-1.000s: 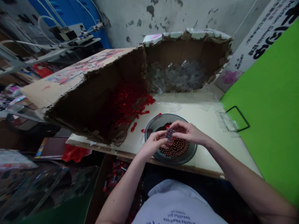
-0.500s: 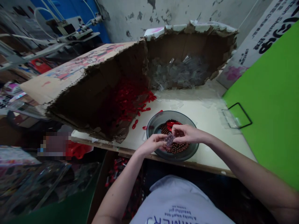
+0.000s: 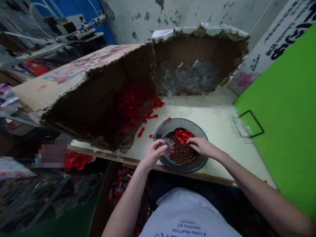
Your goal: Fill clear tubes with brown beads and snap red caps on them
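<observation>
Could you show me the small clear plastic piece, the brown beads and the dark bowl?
Small clear plastic piece [image 3: 169,145]: head view, on its middle.
Shiny round brown beads [image 3: 182,153]: head view, on the middle of the pile.
Dark round bowl [image 3: 165,129]: head view, on its bare inner wall.

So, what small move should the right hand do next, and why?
The right hand should probably pinch one of the red pieces: its fingers are at them in the bowl, and the left hand holds a clear packet close by.
</observation>
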`<state>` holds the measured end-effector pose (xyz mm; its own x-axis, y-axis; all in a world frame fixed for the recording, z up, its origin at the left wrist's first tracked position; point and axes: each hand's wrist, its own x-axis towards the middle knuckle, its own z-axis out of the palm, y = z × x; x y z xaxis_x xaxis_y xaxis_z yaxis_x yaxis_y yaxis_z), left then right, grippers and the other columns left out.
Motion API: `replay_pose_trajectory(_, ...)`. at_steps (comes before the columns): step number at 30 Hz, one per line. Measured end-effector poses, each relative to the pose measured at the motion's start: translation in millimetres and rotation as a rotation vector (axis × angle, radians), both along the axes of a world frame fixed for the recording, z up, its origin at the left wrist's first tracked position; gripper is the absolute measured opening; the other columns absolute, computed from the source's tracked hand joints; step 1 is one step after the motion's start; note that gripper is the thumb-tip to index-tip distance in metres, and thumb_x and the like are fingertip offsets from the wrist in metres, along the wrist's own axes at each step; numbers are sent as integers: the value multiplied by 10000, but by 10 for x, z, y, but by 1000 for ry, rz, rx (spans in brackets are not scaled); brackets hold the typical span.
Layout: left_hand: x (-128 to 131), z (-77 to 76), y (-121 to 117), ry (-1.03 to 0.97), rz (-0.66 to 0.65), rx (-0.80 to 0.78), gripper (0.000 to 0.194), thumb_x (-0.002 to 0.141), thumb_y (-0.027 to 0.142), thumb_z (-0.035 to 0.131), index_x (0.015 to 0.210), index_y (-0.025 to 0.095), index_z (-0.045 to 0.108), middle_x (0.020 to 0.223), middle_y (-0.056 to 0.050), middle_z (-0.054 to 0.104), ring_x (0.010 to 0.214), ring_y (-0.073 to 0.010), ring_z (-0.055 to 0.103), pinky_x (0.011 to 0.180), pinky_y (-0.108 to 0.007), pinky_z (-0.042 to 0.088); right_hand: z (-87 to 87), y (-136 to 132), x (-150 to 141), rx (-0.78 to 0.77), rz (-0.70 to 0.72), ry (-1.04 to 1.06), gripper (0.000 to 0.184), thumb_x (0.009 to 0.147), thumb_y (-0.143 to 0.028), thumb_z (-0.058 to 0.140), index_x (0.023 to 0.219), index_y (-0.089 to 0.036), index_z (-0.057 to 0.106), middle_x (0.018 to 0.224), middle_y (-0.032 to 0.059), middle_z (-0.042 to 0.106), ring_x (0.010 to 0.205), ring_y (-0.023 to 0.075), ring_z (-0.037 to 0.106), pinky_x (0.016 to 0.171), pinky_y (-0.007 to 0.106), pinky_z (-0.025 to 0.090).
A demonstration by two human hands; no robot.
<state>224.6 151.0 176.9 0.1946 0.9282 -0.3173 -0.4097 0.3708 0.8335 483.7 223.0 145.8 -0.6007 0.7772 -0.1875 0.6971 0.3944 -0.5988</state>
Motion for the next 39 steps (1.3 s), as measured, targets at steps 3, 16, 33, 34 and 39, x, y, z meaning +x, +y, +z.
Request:
replay_pose_trajectory(3,-33,11,-34,5,104,68,259,737,319,735,868,139,604,872,-76,725,841,-197,698,736,-277,536,-81,115,83,190,-207,-129,228,900,-160,432,1009,-179,631,995,83,679,912,207,623,844,315,456)
replay_pose_trajectory(16,96,-32,-124,141,108,47,314,762,350,705,995,146,651,945,-89,724,846,-204,687,729,-287,537,-108,335,-108,79,-209,-106,125,839,-195,573,942,-156,633,889,91,672,833,218,624,773,337,472)
replay_pose_trajectory(33,431,134,-115,254,-72,116,320,808,356,611,1054,152,629,697,-4,598,585,-112,520,537,-209,432,547,-322,-290,-716,-406,748,337,685,-402,783,915,-184,669,790,11,680,648,118,597,662,276,510)
replay_pose_trajectory(34,434,130,-121,276,-67,124,315,816,359,600,1054,155,626,716,-5,602,587,-109,516,538,-207,423,549,-330,-302,-691,-411,743,334,682,-407,783,902,-182,668,772,8,679,639,122,601,663,283,516)
replay_pose_trajectory(39,434,130,-148,429,-71,215,291,862,355,537,1069,172,626,865,-32,631,693,-126,533,627,-213,425,542,-408,-323,-611,-407,700,305,702,-410,761,892,-192,664,773,14,691,639,148,623,659,312,535)
